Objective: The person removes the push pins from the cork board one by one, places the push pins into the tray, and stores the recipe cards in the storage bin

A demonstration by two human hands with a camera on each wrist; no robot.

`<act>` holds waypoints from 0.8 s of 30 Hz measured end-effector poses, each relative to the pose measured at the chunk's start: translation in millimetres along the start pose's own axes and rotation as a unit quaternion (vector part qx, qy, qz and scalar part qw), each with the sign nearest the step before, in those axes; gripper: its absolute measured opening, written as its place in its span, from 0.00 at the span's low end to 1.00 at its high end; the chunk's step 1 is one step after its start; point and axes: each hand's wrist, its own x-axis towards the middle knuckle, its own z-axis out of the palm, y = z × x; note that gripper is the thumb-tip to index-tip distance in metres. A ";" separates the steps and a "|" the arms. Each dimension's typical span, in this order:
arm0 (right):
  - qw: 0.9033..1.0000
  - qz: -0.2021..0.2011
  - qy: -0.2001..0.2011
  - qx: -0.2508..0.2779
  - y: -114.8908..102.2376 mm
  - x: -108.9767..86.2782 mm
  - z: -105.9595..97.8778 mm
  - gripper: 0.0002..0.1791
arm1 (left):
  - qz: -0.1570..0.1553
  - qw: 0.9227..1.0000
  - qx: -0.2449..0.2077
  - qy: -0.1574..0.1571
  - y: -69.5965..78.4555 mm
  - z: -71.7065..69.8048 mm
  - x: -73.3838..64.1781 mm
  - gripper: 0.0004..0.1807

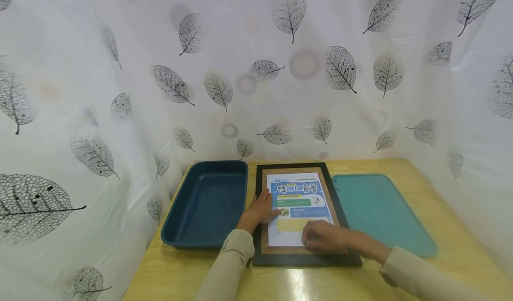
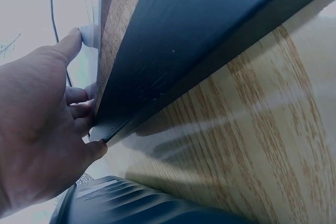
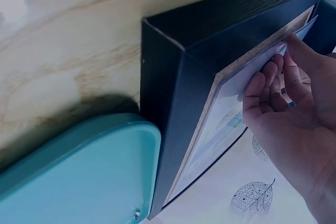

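Observation:
A printed sheet of paper (image 1: 302,203), blue, green and yellow with large characters at its top, lies on a cork board (image 1: 262,242) in a black frame (image 1: 344,258). My left hand (image 1: 260,209) lies spread over the board's left side, thumb on the sheet and other fingertips reaching to the frame. Near the lower right corner of the sheet, my right hand (image 1: 322,236) is bent, with thumb and forefinger pinching at its bottom edge. In the right wrist view, the curled fingers (image 3: 254,95) of that hand rest against the paper.
To the left stands a deep dark blue tray (image 1: 165,236). A shallow turquoise tray (image 1: 384,216) lies to the right, with small pins (image 3: 137,213) near its upper left corner. Behind the wooden table (image 1: 272,287) hangs a white leaf-print curtain (image 1: 256,114).

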 end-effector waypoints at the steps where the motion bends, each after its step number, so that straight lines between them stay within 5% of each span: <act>1: 1.000 0.001 0.000 -0.002 0.1 0.3 0.2 0.03 | 0.000 1.000 0.000 0.000 -0.2 0.4 0.2 0.45; 14: 1.000 0.005 0.006 -0.004 -0.5 -1.3 -1.1 0.03 | 0.006 1.000 -0.006 -0.002 0.6 0.0 -1.3 0.45; 24: 0.997 0.030 0.007 0.065 4.8 -11.6 -1.0 0.05 | 0.003 1.000 0.001 -0.002 0.1 -0.8 -2.1 0.45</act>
